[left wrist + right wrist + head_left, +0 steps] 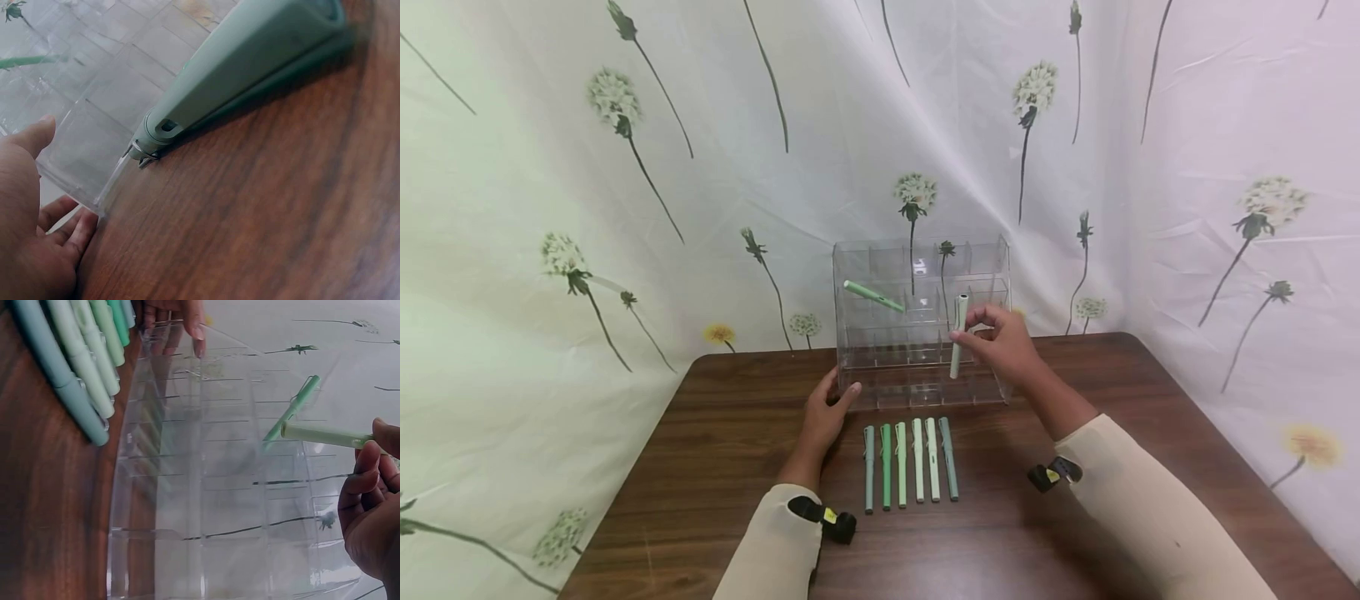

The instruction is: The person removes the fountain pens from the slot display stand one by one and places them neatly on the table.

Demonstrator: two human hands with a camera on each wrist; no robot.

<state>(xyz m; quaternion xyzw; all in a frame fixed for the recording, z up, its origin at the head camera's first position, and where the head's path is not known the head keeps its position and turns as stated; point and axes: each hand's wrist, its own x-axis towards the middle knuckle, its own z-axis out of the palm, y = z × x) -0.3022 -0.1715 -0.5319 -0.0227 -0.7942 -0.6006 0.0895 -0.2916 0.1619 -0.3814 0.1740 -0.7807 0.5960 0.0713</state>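
A clear tiered pen organizer [872, 354] with several compartments stands on the table. My left hand [823, 419] holds its lower left corner; in the left wrist view the thumb [39, 134] lies on one side of the clear wall and the fingers on the other. My right hand [1006, 348] pinches a pale green pen [961, 312] between thumb and fingers, roughly upright in front of the organizer's right part. A brighter green pen [874, 296] lies slanted across an upper left tier.
Several capped pens [901, 467] in green, pale and blue-grey shades lie in a row on the brown wooden table [715, 492], just before the organizer. A flower-printed white cloth [820, 167] hangs behind and at both sides.
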